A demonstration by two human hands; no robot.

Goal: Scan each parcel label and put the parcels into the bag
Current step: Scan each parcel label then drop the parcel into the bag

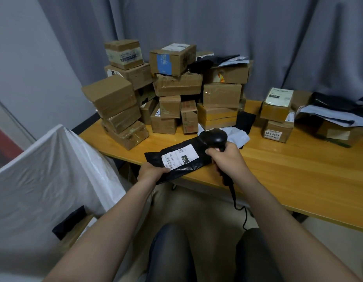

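Note:
A flat black plastic parcel (182, 167) lies over the front edge of the wooden table (288, 171), its white label (179, 157) facing up. My left hand (151, 171) grips the parcel's near left corner, thumb on the label's edge. My right hand (227, 157) holds a black corded barcode scanner (214, 138) by its handle, the scanner's head just above the parcel's right end. A large white bag (48, 174) stands open-sided at the left, beside the table.
Several brown cardboard boxes (170, 92) are stacked at the back of the table. More boxes (277, 115) and black and grey mailers (335, 112) lie at the right. The scanner cable (240, 208) hangs off the table edge. Grey curtains hang behind. My knees are below.

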